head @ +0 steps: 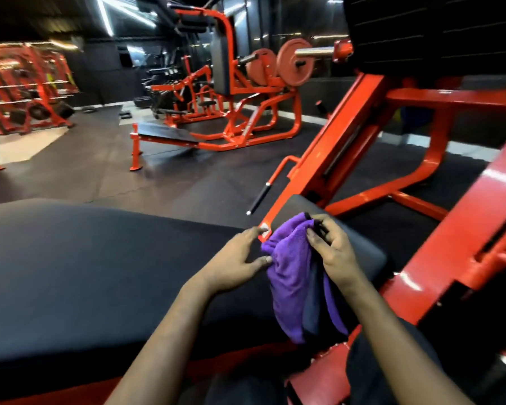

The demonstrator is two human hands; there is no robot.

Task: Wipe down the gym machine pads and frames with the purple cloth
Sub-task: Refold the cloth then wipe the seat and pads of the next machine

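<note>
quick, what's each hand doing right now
Left hand: open, fingers straight, thumb tip touching the purple cloth.
Right hand: closed, fingers pinching the purple cloth's top edge.

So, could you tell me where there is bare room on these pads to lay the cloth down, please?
The large black pad is bare left of the left hand. The small pad is crowded: the purple cloth and right hand cover most of it.
</note>
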